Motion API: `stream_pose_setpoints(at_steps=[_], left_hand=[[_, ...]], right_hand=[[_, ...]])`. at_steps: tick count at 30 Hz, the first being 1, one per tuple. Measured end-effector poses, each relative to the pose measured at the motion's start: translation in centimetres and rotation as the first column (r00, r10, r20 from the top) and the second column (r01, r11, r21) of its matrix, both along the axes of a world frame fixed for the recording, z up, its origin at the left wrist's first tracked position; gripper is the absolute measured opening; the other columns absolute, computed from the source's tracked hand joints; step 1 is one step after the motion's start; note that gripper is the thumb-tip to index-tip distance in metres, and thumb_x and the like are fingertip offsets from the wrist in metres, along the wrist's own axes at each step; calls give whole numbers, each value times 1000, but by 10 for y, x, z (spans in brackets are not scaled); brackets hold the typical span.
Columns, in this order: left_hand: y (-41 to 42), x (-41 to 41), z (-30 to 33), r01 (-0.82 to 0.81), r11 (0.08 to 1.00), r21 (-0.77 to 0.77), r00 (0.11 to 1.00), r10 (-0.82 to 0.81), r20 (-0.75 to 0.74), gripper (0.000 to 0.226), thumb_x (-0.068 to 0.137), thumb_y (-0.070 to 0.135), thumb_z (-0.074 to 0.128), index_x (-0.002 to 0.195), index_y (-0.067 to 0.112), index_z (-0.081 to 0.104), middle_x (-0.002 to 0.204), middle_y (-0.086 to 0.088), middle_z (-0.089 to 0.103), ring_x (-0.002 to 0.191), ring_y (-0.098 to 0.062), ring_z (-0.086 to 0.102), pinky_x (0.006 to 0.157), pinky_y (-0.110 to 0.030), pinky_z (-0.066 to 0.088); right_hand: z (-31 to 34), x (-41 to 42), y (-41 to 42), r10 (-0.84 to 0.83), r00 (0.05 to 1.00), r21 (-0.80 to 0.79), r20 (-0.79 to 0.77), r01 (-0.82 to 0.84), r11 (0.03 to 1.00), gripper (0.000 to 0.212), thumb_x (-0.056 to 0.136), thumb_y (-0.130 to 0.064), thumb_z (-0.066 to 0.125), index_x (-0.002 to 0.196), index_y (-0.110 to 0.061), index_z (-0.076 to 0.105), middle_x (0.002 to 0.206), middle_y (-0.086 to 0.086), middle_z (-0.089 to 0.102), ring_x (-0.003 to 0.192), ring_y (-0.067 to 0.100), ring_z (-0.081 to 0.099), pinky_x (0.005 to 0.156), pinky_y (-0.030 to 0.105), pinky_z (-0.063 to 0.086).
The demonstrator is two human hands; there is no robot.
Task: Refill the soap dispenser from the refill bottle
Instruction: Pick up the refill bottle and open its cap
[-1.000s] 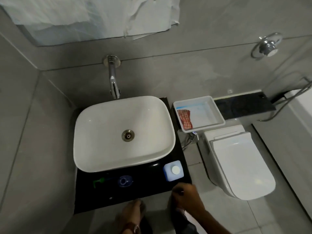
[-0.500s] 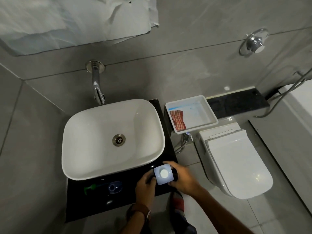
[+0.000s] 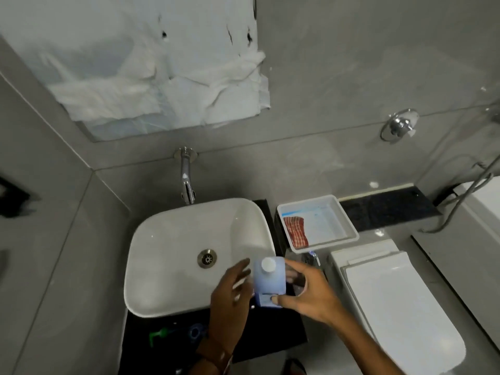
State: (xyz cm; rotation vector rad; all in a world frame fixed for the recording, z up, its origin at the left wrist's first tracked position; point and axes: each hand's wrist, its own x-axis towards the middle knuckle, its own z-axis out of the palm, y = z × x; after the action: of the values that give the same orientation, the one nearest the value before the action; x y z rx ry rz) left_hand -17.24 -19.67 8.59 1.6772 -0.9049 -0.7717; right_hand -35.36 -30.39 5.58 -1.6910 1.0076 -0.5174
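Note:
The refill bottle (image 3: pixel 269 282) is pale blue, square-sided, with a white round cap, and it is lifted above the right edge of the sink. My right hand (image 3: pixel 305 292) grips it from the right side, thumb on its lower front. My left hand (image 3: pixel 232 301) is at its left side with fingers spread, touching or nearly touching it. The soap dispenser (image 3: pixel 194 331), blue with a green pump (image 3: pixel 158 334), lies on the black counter (image 3: pixel 270 336) in front of the sink, partly hidden behind my left wrist.
A white basin (image 3: pixel 173 255) with a metal drain sits under a wall tap (image 3: pixel 187 180). A white tray (image 3: pixel 335 212) holding a red checked cloth stands to the right. The toilet (image 3: pixel 400 304) is further right, below a black ledge.
My right hand took the refill bottle off the counter's right corner and lifted it over the sink's edge. My left hand came up beside it. The view tilted upward.

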Motion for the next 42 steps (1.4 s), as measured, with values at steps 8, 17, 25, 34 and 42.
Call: stream_pose_setpoints(at_steps=[8,17,25,34,42], left_hand=[[-51,57,167,345,860,-376,933,-270,240,41,100,17,48,140,25,55,143,14,58,135,-6,50,108,-17,41],[-87,82,269,210,837,-504,882,60,468,42,80,40,77,119,30,65,107,8,63,103,-12,63,91,-28,54],[-80,83,280,348,863,-367,920,-240,309,40,98,44,45,138,43,49,122,4,69,108,-16,67,94,-37,56],[-78,110,268,161,856,-492,958,-15,287,42,86,27,69,128,26,64,123,4,69,113,-15,66,100,-43,55],[-81,112,277,232,860,-455,939,-75,336,41,79,29,80,119,23,70,112,8,75,105,-11,71,96,-36,57]], right_hand=[[173,50,-50,65,989,-298,135,-22,954,76,57,-18,100,121,-48,71,108,-16,81,98,4,78,86,24,63],[262,79,-65,101,984,-437,147,-27,899,68,58,-34,101,118,-44,71,104,-12,79,87,14,81,73,36,69],[268,94,-61,72,983,-421,167,5,907,72,53,-36,102,119,-38,73,101,-11,79,81,14,81,70,35,68],[264,101,-61,50,986,-439,157,24,898,69,57,-37,103,113,-49,65,102,-16,76,79,8,80,66,28,67],[262,105,-55,48,987,-433,152,23,901,67,56,-38,103,104,-58,61,101,-18,75,80,3,78,64,23,65]])
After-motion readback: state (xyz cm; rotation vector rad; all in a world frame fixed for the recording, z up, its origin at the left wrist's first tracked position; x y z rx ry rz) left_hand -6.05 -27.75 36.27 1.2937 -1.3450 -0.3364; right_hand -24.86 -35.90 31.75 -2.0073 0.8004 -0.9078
